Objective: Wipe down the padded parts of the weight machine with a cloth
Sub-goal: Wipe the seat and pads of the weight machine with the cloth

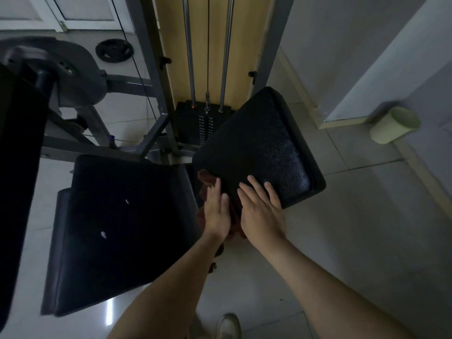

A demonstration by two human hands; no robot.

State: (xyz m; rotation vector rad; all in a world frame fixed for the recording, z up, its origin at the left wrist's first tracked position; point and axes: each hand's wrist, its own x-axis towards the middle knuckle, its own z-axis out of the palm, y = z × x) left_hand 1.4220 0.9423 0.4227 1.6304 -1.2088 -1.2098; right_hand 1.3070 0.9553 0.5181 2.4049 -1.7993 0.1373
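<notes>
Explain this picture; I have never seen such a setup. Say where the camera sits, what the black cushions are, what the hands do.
One picture, from a camera on a person's head, looking down at their arms. The grey frame with the black stack of weight plates is a gym weight machine. The tilted black textured square pad and the larger black seat pad are its cushions. The left hand presses a reddish-brown cloth at the square pad's near corner; the right hand lies flat on that pad. Neither hand grips anything. On the floor are a pale green bin and a round black weight disc.
</notes>
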